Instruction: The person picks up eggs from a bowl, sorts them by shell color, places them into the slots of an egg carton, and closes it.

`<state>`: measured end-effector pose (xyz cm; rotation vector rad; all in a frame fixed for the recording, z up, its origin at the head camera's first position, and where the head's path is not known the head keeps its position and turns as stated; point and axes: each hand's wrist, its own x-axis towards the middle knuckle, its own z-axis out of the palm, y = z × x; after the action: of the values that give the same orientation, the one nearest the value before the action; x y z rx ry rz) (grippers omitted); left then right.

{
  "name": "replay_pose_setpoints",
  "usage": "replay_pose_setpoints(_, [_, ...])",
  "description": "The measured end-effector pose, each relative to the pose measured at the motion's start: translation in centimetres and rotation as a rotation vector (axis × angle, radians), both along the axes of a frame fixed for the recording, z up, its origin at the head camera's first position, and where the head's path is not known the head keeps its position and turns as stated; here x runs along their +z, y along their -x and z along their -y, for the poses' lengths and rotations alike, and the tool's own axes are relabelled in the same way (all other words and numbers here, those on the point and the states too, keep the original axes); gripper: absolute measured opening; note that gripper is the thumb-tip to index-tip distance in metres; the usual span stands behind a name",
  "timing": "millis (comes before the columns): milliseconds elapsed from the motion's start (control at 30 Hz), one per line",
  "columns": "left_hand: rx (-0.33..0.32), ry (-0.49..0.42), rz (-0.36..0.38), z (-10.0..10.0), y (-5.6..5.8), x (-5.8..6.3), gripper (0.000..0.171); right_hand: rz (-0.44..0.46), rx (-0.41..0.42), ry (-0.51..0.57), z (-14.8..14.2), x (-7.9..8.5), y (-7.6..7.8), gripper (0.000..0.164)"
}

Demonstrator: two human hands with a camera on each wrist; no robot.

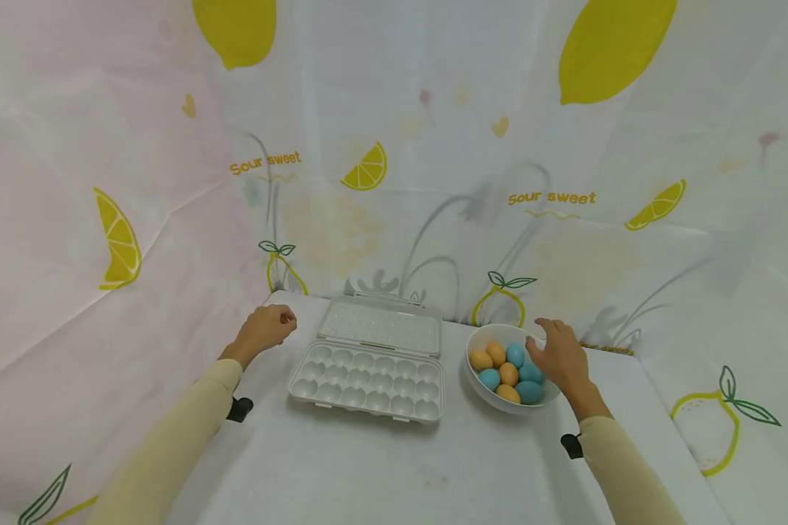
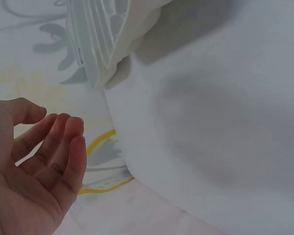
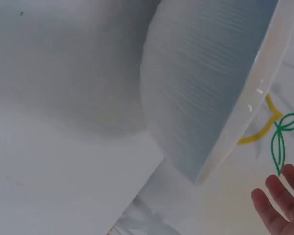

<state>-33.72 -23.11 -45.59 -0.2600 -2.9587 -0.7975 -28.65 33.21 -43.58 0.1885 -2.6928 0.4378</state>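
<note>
Just left of a clear-lidded egg carton (image 1: 368, 383), my left hand (image 1: 265, 332) hovers with loosely bent fingers and nothing in them. The carton lies with its lid (image 1: 381, 326) folded back, its round hollows bare. To its right stands a white bowl (image 1: 476, 390) with several orange eggs (image 1: 508, 374) and blue eggs (image 1: 530, 392) in it. Above the bowl's right rim is my right hand (image 1: 560, 355), fingers spread and holding nothing. In the right wrist view its fingertips (image 3: 277, 191) are apart from the bowl's side.
A white cloth covers the table (image 1: 381, 467). Behind it and at both sides hangs a lemon-printed sheet (image 1: 433, 146), close to the table's back edge. A strip of braided cord (image 1: 607, 349) lies along the back right edge.
</note>
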Motion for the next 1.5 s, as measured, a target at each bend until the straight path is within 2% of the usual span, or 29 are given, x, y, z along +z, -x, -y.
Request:
replay_pose_setpoints(200, [-0.028, -0.011, 0.165, 0.0, -1.0, -1.4, 0.024, 0.122, -0.015, 0.035, -0.3, -1.6, -0.2, 0.044])
replay_pose_setpoints(367, [-0.044, -0.047, 0.248, -0.4, -1.9, -2.6, 0.023, 0.18, -0.012, 0.05, -0.4, -2.6, -0.2, 0.044])
replay_pose_setpoints(467, [-0.053, -0.13, 0.277, -0.5, -2.4, -3.3, 0.021, 0.208, -0.015, 0.059, -0.2, -2.9, -0.2, 0.044])
replay_pose_setpoints(567, [-0.06, -0.251, 0.304, -0.4, -2.7, -3.9, 0.025, 0.224, -0.012, 0.068, 0.0, -3.1, -0.2, 0.045])
replay_pose_setpoints(767, [-0.081, -0.498, 0.363, 0.2, -3.4, -5.1, 0.05, 0.243, -0.02, 0.073, 0.0, -3.4, -0.1, 0.045])
replay_pose_setpoints(867, [-0.122, -0.547, 0.37, 0.6, -3.7, -5.4, 0.061, 0.243, -0.018, 0.066, 0.0, -3.5, 0.0, 0.045])
replay_pose_setpoints(1033, [-0.179, -0.511, 0.342, 0.8, -4.2, -5.3, 0.077, 0.235, -0.006, 0.067, 0.2, -3.4, 0.1, 0.046])
replay_pose_setpoints(1267, [-0.392, -0.388, 0.171, 0.1, -5.2, -5.5, 0.098, 0.245, 0.002, 0.052, 0.5, -3.0, 0.1, 0.046])
replay_pose_setpoints(1500, [-0.414, -0.212, 0.061, -0.4, -5.7, -6.0, 0.103, 0.229, 0.016, 0.047, 0.9, -2.0, 0.6, 0.048])
